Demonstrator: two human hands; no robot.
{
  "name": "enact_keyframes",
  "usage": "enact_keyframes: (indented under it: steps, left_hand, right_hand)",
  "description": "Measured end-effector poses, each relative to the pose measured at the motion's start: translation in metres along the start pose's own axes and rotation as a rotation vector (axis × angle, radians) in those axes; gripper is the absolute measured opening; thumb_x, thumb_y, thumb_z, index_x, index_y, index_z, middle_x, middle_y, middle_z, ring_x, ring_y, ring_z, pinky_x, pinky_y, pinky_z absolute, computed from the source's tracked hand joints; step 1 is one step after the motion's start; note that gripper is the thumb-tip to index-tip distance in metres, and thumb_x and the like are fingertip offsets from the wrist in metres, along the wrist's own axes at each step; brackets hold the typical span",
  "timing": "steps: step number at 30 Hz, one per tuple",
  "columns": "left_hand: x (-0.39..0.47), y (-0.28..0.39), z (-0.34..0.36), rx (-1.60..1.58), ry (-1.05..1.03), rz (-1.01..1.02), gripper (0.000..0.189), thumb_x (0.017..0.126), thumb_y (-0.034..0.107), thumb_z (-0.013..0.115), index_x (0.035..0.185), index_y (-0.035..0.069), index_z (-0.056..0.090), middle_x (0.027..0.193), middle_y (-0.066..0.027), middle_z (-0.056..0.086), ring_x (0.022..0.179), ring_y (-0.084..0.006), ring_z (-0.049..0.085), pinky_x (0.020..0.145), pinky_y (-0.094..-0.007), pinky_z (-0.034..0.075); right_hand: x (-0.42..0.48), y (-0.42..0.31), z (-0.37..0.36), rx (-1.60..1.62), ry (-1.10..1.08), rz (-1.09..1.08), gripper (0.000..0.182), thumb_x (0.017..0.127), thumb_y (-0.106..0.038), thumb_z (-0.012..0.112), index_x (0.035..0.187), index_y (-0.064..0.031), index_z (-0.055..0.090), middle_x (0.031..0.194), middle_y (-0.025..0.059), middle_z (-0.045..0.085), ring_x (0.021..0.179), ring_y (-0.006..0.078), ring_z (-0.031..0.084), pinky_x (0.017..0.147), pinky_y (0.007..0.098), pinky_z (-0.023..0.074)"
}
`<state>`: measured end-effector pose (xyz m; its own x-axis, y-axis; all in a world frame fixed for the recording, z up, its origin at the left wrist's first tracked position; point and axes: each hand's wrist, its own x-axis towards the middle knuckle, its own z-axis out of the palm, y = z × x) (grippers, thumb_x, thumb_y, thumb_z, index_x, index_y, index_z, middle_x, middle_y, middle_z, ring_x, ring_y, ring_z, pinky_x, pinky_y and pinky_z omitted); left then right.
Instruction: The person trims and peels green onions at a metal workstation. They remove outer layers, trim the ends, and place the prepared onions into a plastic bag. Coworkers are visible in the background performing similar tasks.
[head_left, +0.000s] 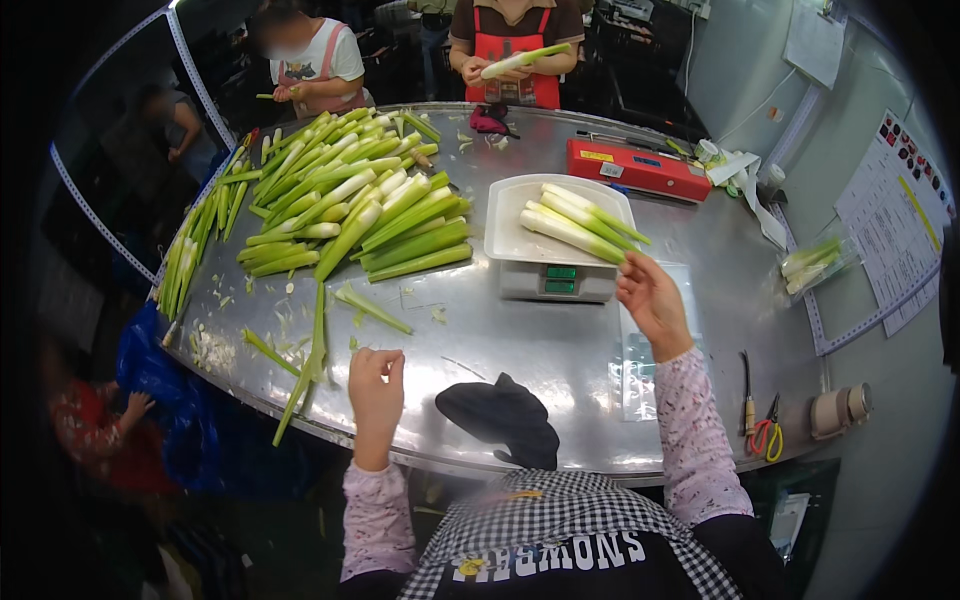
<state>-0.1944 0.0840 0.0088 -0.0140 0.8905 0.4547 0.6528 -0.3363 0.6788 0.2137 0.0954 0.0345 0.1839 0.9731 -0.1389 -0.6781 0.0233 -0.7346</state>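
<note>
My left hand (375, 397) is raised near the table's front edge, its fingers curled together with nothing visible in them. To its left lie loose green leaves (309, 367). At the right, my right hand (651, 304) has its fingertips at the green end of a trimmed leek-like stalk (562, 231); whether they grip it is unclear. That stalk lies with a few others in the white pan (504, 225) of a digital weighing scale (517, 281) with lit green displays. A large heap of similar stalks (352, 195) covers the table's left side.
The steel table (450, 330) also bears a red sealing machine (637, 169), clear plastic bags (637, 375), a black cloth (502, 416), red-and-yellow-handled scissors (766, 435), a hooked knife (748, 405) and tape rolls (840, 411). Across it, one person (514, 64) holds a stalk; another (319, 67) stands left.
</note>
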Motion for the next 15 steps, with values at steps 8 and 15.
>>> enact_keyframes:
  steps: [8, 15]
  left_hand:
    - [-0.018, -0.127, -0.071, 0.460, -0.459, -0.144, 0.018, 0.081, 0.001, 0.058, 0.092, 0.009, 0.069, 0.079, -0.0097, 0.064, 0.073, -0.0246, 0.058, 0.078, -0.0403, 0.046]
    - [-0.017, -0.045, -0.018, 0.674, 0.171, 0.061, 0.026, 0.081, 0.006, 0.061, 0.106, 0.008, 0.066, 0.076, -0.0124, 0.058, 0.076, -0.0318, 0.053, 0.076, -0.0463, 0.038]
  right_hand:
    - [-0.107, 0.020, -0.039, -0.258, 0.116, 0.184, 0.014, 0.093, -0.017, 0.057, 0.095, -0.0035, 0.057, 0.077, 0.0031, 0.058, 0.062, 0.0124, 0.055, 0.059, 0.0260, 0.0469]
    - [-0.135, 0.063, -0.046, -0.524, 0.062, 0.380, 0.017, 0.092, -0.020, 0.059, 0.096, -0.0030, 0.059, 0.078, 0.0033, 0.062, 0.064, 0.0123, 0.059, 0.060, 0.0259, 0.0491]
